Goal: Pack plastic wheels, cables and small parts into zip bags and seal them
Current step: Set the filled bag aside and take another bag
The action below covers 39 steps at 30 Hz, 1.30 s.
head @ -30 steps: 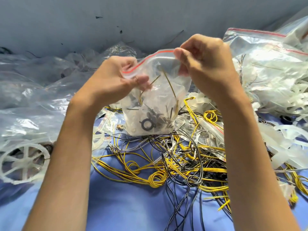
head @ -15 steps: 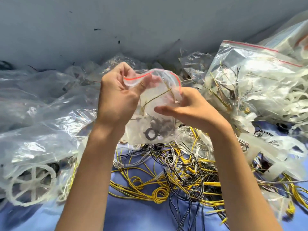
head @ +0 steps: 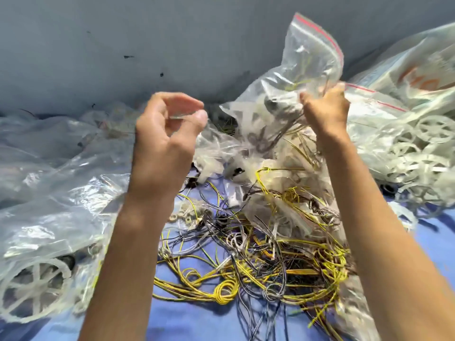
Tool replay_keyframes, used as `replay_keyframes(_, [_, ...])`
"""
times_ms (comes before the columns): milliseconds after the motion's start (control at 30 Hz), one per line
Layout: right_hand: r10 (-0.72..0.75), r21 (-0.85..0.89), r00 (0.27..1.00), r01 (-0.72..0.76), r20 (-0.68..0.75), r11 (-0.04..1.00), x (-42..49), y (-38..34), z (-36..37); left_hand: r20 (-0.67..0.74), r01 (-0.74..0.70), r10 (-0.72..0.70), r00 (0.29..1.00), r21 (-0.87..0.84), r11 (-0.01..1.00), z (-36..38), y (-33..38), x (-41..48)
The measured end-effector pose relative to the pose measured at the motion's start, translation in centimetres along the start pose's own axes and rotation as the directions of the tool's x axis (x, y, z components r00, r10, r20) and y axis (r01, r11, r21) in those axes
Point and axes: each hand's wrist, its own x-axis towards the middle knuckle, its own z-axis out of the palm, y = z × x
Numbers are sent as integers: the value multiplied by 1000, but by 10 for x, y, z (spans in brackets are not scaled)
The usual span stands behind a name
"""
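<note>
My right hand grips a clear zip bag with a red seal strip, held up at the right and blurred by motion. Dark small parts and thin yellow cables show through its lower part. My left hand hovers to the left of the bag, apart from it, fingers loosely curled and holding nothing. Below both hands a tangle of yellow, black and grey cables lies on the blue cloth. A white spoked plastic wheel sits inside a clear bag at the lower left.
Filled zip bags of white plastic wheels are heaped at the right. Crumpled clear bags cover the left side. A grey wall closes off the back. Small white rings lie among the cables.
My left hand has let go of the zip bag and moved away. My right hand has swung the bag up and to the right, toward the heap of filled bags.
</note>
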Motion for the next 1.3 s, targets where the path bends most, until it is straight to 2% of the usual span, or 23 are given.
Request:
replay_keyframes(33, [20,-165,998,-11,53,986,3,7,3,58,20,-22,998,29,999,2,-2,-1])
replay_keyframes(100, [-29,-402,990,81,135,912,-5,21,9,165,68,-83,983,95,993,4,-9,0])
replay_keyframes(167, [-250,-533,957,288,144,796,-18,28,17,240,111,-151,959,173,979,4,-18,4])
replay_keyframes(233, [-480,-632,839,522,258,573,-26,30,26,268,136,-206,941,259,956,5,-33,10])
replay_keyframes(300, [-495,-630,742,659,452,411,-27,30,31,291,131,-264,919,408,904,12,-54,20])
replay_keyframes(367, [-384,-599,713,701,587,386,-22,33,32,298,55,-291,909,605,794,23,-82,33])
replay_keyframes(467, [-175,-581,729,646,661,496,-14,37,30,310,-99,-300,902,826,555,39,-127,51])
replay_keyframes(500, [-150,-586,732,636,665,503,-14,39,31,321,-139,-315,893,863,486,42,-141,54])
replay_keyframes(600, [-180,-630,729,669,661,394,-19,46,38,335,-239,-288,897,916,322,46,-176,55])
replay_keyframes(667, [-210,-651,740,665,639,366,-18,50,43,308,-244,-204,929,927,285,42,-184,55])
replay_keyframes(733, [-211,-659,747,658,630,364,-17,52,45,246,-173,-168,955,918,357,34,-183,57])
replay_keyframes(867, [-206,-682,757,649,620,337,-16,53,51,103,15,-159,982,794,608,2,-172,54])
replay_keyframes(967, [-204,-686,754,654,624,318,-15,51,54,171,64,-218,961,630,774,-23,-162,37])
replay_keyframes(1067, [-195,-661,739,667,645,343,-14,50,52,233,57,-229,945,573,817,-34,-154,18])
replay_keyframes(1200, [-181,-603,720,670,670,433,-16,48,43,101,-13,-49,994,531,847,-37,-130,0])
replay_keyframes(1233, [-207,-566,718,664,665,488,-19,48,40,84,-39,-5,996,506,862,-38,-121,-5])
replay_keyframes(1300, [-363,-433,710,674,603,599,-29,47,31,112,-86,43,993,418,904,-41,-102,-19])
